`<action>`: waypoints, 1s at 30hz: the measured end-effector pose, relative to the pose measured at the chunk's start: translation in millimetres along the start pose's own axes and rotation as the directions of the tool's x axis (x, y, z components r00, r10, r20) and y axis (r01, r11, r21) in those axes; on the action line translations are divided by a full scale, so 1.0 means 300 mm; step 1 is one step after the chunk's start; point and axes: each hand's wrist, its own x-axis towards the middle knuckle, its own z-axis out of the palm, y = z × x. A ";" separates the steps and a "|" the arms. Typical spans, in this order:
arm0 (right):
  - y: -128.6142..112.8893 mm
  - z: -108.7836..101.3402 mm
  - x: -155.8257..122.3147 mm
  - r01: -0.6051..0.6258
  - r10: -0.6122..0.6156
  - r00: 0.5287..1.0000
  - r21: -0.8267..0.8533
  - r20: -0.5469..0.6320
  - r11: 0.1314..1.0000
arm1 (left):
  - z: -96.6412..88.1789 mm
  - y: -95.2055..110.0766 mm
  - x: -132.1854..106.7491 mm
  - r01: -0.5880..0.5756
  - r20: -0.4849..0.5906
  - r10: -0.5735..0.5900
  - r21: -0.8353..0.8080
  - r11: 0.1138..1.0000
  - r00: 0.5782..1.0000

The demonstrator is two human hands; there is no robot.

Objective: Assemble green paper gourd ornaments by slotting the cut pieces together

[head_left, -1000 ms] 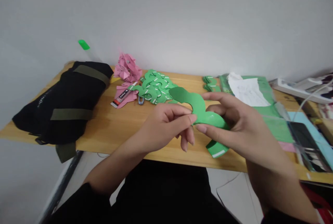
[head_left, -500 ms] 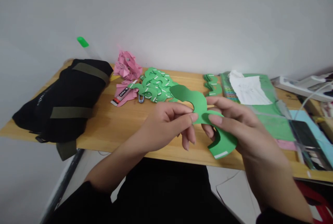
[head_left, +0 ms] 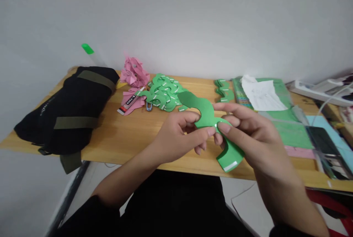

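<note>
Both hands hold one wavy green paper cut-out (head_left: 205,110) above the front edge of the wooden table (head_left: 124,130). My left hand (head_left: 179,136) pinches its middle between thumb and fingers. My right hand (head_left: 245,136) pinches it just to the right, fingertips almost touching the left ones. The strip's lower end (head_left: 230,156), with a white tape strip, curls down below my right hand. Its upper end points toward a heap of similar green cut-outs (head_left: 165,92).
A black bag (head_left: 68,108) fills the table's left end. Crumpled pink paper (head_left: 134,71) and a glue tube (head_left: 129,101) lie behind. A small green stack (head_left: 224,92), green sheets with white paper (head_left: 261,95), a phone (head_left: 324,145) and a power strip (head_left: 317,93) sit right.
The two hands have closed in on the strip's middle, fingertips now nearly meeting. The strip has shifted slightly left and its taped lower end has swung a little inward.
</note>
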 end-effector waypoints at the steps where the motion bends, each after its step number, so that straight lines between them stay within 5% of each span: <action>1: 0.001 0.003 -0.001 0.008 -0.008 1.000 0.005 -0.002 1.000 | 0.001 -0.005 0.002 0.006 -0.004 -0.006 -0.002 1.000 1.000; 5: 0.005 0.012 -0.004 0.042 -0.042 0.999 -0.009 -0.013 0.999 | 0.000 -0.023 0.011 0.010 -0.004 -0.010 -0.062 0.998 1.000; 15: 0.021 0.018 -0.010 0.077 -0.075 0.997 0.140 -0.022 0.987 | -0.024 -0.077 0.018 0.035 0.208 0.031 -0.304 0.952 0.978; 23: 0.064 0.009 -0.012 0.010 0.004 0.995 0.144 -0.101 0.990 | -0.023 -0.079 0.017 -0.126 -0.044 0.129 0.062 0.990 0.991; 30: 0.090 -0.008 -0.015 0.020 -0.021 0.999 0.048 0.024 0.999 | -0.069 -0.056 0.074 -0.236 -0.033 0.273 0.412 0.880 0.962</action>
